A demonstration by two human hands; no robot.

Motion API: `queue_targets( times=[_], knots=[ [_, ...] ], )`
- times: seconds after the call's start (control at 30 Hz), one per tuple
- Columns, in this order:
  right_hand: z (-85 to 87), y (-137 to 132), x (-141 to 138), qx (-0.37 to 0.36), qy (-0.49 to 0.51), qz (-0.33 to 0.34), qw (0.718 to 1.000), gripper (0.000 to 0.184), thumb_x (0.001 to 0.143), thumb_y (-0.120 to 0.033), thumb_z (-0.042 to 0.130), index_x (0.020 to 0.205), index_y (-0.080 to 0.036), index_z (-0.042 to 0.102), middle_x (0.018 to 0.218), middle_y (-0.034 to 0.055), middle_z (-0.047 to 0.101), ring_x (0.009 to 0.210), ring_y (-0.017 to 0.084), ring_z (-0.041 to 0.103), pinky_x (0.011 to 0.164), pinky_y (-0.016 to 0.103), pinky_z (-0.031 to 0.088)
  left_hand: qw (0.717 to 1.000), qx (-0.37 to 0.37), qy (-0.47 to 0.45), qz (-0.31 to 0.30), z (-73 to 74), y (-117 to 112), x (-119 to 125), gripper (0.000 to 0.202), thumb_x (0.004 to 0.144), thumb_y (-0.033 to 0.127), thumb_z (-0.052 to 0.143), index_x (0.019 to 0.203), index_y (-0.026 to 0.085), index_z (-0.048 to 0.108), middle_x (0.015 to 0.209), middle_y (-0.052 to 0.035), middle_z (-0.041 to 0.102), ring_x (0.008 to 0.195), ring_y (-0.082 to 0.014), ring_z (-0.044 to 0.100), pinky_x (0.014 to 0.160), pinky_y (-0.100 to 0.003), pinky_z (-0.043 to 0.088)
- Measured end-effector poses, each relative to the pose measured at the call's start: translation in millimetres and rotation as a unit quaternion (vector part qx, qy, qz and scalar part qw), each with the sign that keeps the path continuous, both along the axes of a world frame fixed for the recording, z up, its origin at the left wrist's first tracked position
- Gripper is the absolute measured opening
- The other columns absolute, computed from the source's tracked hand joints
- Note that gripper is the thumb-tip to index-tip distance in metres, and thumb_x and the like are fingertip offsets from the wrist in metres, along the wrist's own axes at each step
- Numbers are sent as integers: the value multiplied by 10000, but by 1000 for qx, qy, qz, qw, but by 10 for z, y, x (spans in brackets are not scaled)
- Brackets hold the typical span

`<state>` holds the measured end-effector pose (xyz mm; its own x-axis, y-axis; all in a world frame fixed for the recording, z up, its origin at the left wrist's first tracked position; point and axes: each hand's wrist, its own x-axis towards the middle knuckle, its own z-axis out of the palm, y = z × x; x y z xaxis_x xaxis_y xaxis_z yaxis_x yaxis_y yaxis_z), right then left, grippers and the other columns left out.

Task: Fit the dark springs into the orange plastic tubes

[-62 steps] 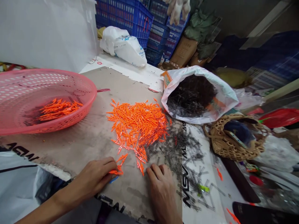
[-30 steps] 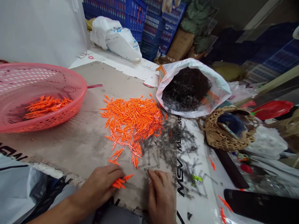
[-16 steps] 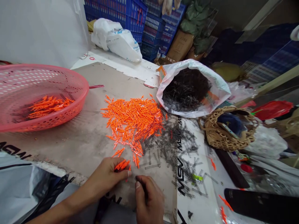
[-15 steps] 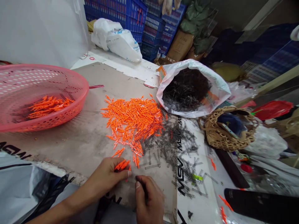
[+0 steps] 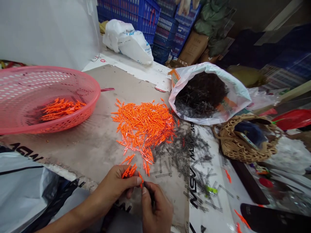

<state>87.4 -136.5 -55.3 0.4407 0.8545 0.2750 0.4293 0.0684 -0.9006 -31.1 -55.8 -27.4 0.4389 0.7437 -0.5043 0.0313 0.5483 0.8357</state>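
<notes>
Nearest, the left hand [image 5: 116,184] clenched a small bunch of orange plastic pieces [image 5: 128,171], and the right hand [image 5: 156,207] pinched a thin dark item [image 5: 148,189] between thumb and forefinger, too small to identify. Both hands were just above the edge of a worn cardboard sheet [image 5: 97,142], which lay on the work surface. On it sat a loose orange pile [image 5: 143,129], running into scattered dark metal springs [image 5: 182,152] on a white printed board [image 5: 209,184]. Two seconds before, the hands had been apart and down at the sheet; now they had come together, fingertips nearly touching. A pink perforated plastic basket [image 5: 94,97] at the left held a smaller heap of orange pieces [image 5: 62,108]. Beyond the pile, an open white sack [image 5: 233,94] was packed with dark springs [image 5: 201,95]. To its right, a woven bag [image 5: 245,152] held a phone [image 5: 245,139]. Farther off stood blue plastic crates [image 5: 150,19], a white plastic bag [image 5: 128,42] and a cardboard box [image 5: 194,48].
</notes>
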Motion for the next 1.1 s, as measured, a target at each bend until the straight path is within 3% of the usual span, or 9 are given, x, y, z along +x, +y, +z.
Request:
queue_targets(
  times=[0.4, 0.6, 0.83, 0.9, 1.0, 1.1],
  knots=[
    [-65, -18, -36, 5, -55, -26, 998, 147, 906, -213, 528, 925, -241, 670, 769, -19, 674, 693, 112, 635, 665, 192, 447, 996, 80, 29, -20, 72, -34, 23, 245, 737, 377, 628, 616, 164, 626, 419, 71, 471, 375, -77, 361, 385, -198, 258],
    [-22, -7, -10, -6, -55, -25, 998, 134, 896, -252, 556, 867, -240, 686, 722, -16, 655, 651, 117, 612, 626, 206, 425, 995, 95, 20, -33, 21, -46, -9, 254, 757, 380, 616, 629, 162, 628, 425, 68, 460, 387, -81, 355, 388, -200, 254],
    [-113, 4, -12, -159, 129, 44, 978, 360, 941, -383, 467, 702, -204, 669, 513, -36, 521, 475, 120, 475, 449, 213, 330, 998, 3, -65, 1, -77, -81, 27, 325, 753, 354, 627, 500, 165, 551, 382, 74, 367, 384, -65, 250, 388, -202, 204],
    [-136, -9, 9, -106, 104, 71, 986, 318, 946, -376, 463, 819, -208, 701, 617, -16, 608, 556, 134, 548, 518, 220, 397, 996, -22, -90, 15, -44, -48, -21, 300, 728, 324, 639, 492, 156, 559, 393, 60, 400, 399, -66, 280, 405, -189, 255],
    [-152, -12, 177, -5, -7, 46, 999, 228, 948, -294, 477, 1034, -225, 677, 889, 26, 684, 796, 161, 629, 719, 250, 467, 988, -92, -110, 62, 21, 60, -180, 175, 713, 300, 647, 642, 141, 664, 613, -33, 641, 518, -119, 509, 486, -202, 411],
    [-140, 37, 461, -8, -163, -23, 986, 188, 942, -199, 474, 968, -214, 659, 891, 43, 650, 846, 178, 599, 768, 274, 453, 971, -166, -116, 128, 27, 196, -353, 117, 666, 255, 702, 750, 178, 676, 774, -62, 711, 678, -223, 649, 584, -302, 531]
  ],
)
